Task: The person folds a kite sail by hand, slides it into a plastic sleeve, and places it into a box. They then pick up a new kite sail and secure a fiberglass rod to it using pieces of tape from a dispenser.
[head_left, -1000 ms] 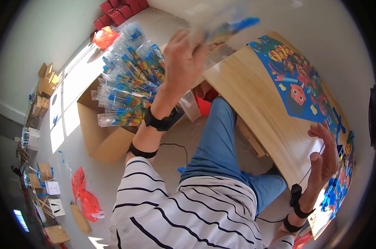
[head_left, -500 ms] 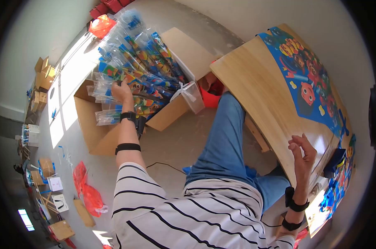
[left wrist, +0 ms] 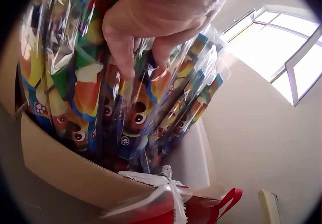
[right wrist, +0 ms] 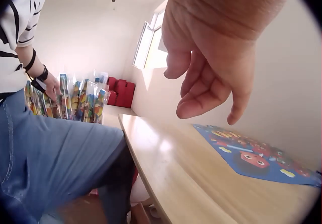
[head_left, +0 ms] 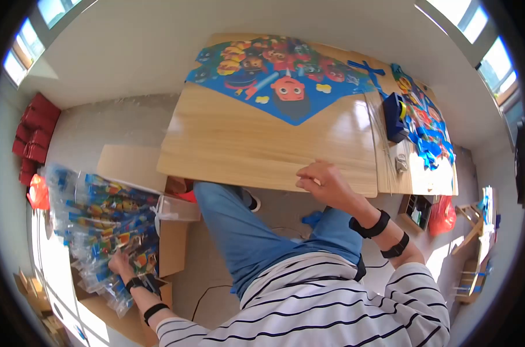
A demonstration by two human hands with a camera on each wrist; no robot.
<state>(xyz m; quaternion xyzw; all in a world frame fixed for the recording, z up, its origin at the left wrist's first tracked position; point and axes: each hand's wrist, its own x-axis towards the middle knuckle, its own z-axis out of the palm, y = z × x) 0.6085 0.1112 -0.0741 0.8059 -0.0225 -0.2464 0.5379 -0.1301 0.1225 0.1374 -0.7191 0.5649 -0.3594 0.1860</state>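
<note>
Many long, narrow cartoon-print packages [head_left: 109, 205] in clear plastic bags stand packed in a cardboard box [left wrist: 65, 168] on the left. My left hand [head_left: 120, 263] reaches down among them. In the left wrist view its thumb and finger [left wrist: 121, 58] point down on either side of one package [left wrist: 138, 110], pinching at its clear bag. My right hand [head_left: 329, 182] hovers by the near edge of the wooden table [head_left: 245, 150], fingers loosely curled with nothing in them. Across the far side of the table lies a blue, kite-like cartoon sheet [head_left: 294, 110].
A dark blue tape dispenser [head_left: 395, 118] and blue ribbons [head_left: 430, 150] sit at the table's right end. A clear plastic container [head_left: 178, 208] stands between box and table. Red stacked blocks [head_left: 37, 130] are by the wall; red bags [head_left: 443, 215] hang at the right.
My left hand went from holding a blurred package up near the table to reaching among the packages in the box. The head view has turned right; my right hand stays loosely curled.
</note>
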